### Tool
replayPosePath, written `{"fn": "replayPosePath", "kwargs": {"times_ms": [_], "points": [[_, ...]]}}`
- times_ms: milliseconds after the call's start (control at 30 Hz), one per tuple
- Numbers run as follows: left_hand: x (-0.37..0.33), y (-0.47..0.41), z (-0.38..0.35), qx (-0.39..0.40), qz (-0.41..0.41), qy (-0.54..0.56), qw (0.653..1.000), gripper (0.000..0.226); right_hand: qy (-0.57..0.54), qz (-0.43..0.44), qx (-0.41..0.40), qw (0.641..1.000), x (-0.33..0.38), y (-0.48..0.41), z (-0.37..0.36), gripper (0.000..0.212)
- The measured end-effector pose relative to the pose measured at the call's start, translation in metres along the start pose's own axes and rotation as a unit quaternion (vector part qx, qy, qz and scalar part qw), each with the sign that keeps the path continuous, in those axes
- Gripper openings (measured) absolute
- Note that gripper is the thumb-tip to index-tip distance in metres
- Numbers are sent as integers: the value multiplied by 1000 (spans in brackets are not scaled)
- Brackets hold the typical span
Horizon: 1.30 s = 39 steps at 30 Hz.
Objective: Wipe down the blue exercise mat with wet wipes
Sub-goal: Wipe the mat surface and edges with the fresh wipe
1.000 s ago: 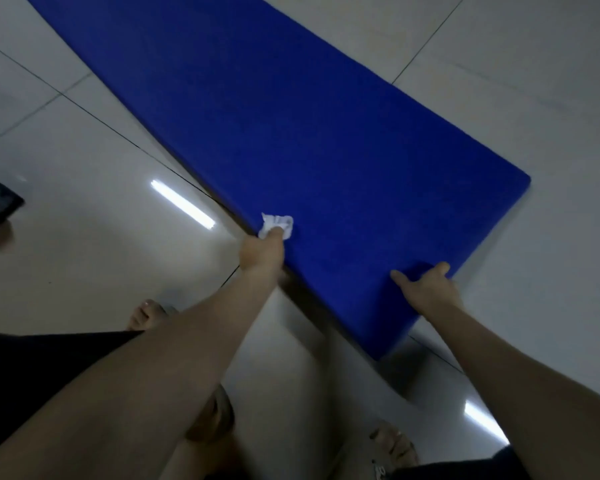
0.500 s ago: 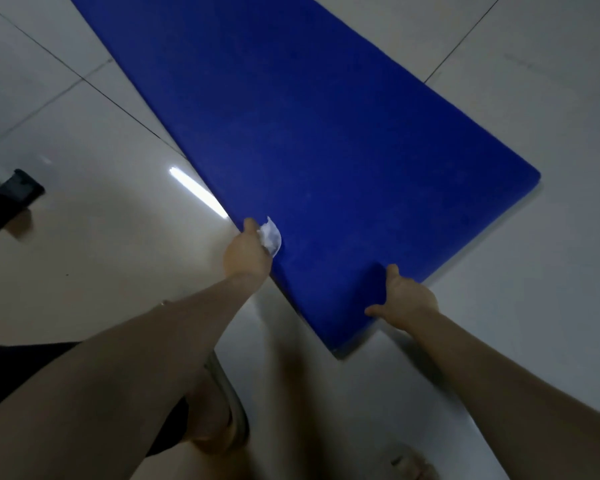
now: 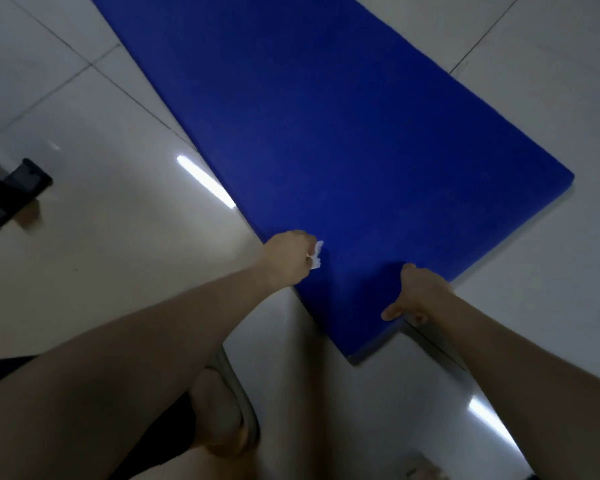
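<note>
The left hand [image 3: 287, 258] grips the wet wipe [image 3: 316, 255] at the near corner of the blue mat [image 3: 326, 133]. The right hand [image 3: 420, 296] holds its edge. Most of the wiping probably remains.

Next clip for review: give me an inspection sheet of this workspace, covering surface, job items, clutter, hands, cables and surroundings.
Surface: glossy light tiled floor, with strip-light reflections.
Job's things: blue exercise mat lies flat on the floor, running diagonally away; crumpled white wet wipe sits against the mat near its left long edge.
Clutter: black fitting on the floor at far left; what it is cannot be told.
Hands: left hand grips the wet wipe on the mat; right hand holds the mat's near short edge.
Cables: nothing seen.
Surroundings: the person's foot in a slipper below the left arm; dim lighting.
</note>
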<state>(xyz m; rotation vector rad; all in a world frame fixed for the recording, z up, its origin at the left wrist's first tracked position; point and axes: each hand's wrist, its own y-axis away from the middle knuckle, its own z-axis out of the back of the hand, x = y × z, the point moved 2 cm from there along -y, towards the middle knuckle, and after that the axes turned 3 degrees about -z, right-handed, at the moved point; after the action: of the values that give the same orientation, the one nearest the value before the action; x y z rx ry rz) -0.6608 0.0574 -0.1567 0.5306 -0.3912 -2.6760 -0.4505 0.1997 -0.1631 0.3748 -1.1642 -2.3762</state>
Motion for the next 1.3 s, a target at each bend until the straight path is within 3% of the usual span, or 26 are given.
{"fn": "replayPosePath", "kwargs": {"times_ms": [200, 267, 333, 433, 533, 733, 833, 933, 1033, 1067, 1167, 1233, 1300], "points": [[5, 25, -19, 92, -148, -23, 984, 16, 1, -6, 5, 1000, -1, -2, 2, 86], [15, 29, -21, 69, -144, -5, 987, 21, 3, -9, 5, 1000, 0, -2, 1, 90], [31, 24, -17, -18, -79, 40, 996, 32, 5, -12, 5, 1000, 0, -2, 1, 95], [67, 8, -7, -155, 81, 81, 981, 30, 2, -8, 3, 1000, 0, -2, 1, 97], [72, 5, -3, -136, 138, 96, 976, 20, 1, -8, 4, 1000, 1, 0, 3, 98], [-6, 40, -32, -59, 67, 112, 990, 30, 14, 3, 7, 1000, 1, 1, 5, 88], [-60, 66, -56, 12, -65, 101, 993, 34, 26, 1, 2, 1000, 2, 1, 6, 82], [-98, 93, -88, 103, -167, 49, 979, 24, 23, -5, -6, 1000, 3, -1, 4, 81], [-90, 80, -78, 102, -222, -38, 969, 31, 24, -6, -2, 1000, 1, -2, 4, 78], [-79, 71, -69, 79, -216, -50, 972, 30, 27, -2, 1, 1000, 1, -2, 5, 78], [-17, 31, -38, -16, -96, -60, 993, 30, 22, 2, 8, 1000, 0, -1, 7, 79], [30, 6, -22, -70, 25, -42, 996, 29, 22, 6, 10, 1000, -2, 0, 6, 81], [62, -5, -10, -140, 154, 35, 977, 30, 20, 12, 7, 1000, -2, 0, 6, 82]]}}
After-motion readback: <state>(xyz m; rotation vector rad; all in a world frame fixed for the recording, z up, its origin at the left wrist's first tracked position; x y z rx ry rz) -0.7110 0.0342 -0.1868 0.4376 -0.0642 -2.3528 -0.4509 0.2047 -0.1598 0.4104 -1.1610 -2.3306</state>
